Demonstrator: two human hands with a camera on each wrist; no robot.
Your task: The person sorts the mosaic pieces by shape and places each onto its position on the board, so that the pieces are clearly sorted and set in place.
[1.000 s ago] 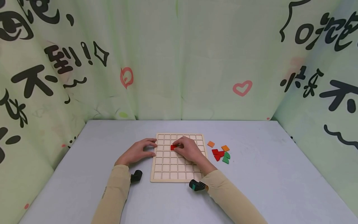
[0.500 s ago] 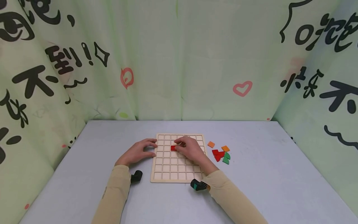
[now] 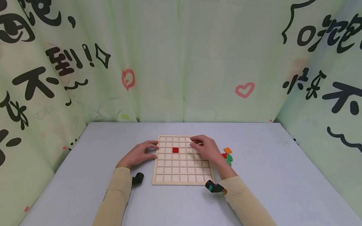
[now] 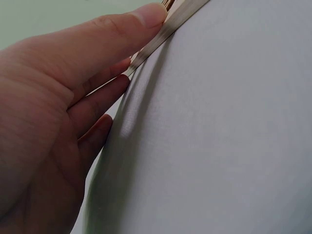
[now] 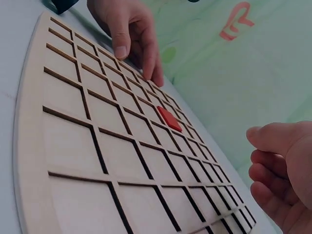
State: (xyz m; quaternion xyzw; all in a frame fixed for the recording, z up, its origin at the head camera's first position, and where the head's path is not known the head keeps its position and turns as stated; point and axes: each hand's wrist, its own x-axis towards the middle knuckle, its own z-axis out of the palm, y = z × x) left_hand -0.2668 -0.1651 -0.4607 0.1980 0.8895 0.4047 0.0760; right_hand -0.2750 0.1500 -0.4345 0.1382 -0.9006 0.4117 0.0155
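A wooden grid board (image 3: pixel 181 184) lies flat on the white table. One red square tile (image 3: pixel 175 150) sits in a cell of its upper half, and it shows in the right wrist view as a red piece (image 5: pixel 169 119) within the grid lines. My left hand (image 3: pixel 139 153) touches the board's left edge, thumb and fingertips against the rim; the left wrist view shows those fingers (image 4: pixel 97 107) extended. Over the board's upper right hovers my right hand (image 3: pixel 207 150), its fingers loosely bent with nothing between them.
Right of the board lie loose pieces: an orange square (image 3: pixel 227 150), a red piece (image 3: pixel 224 155) and green pieces (image 3: pixel 229 158). My right hand and forearm hide part of that group. A pale green curtain (image 3: pixel 209 62) surrounds the table's back and sides.
My right hand has lifted off the red square tile and moved right, uncovering it in its cell. It now covers some loose pieces. The left hand has stayed at the board's edge.
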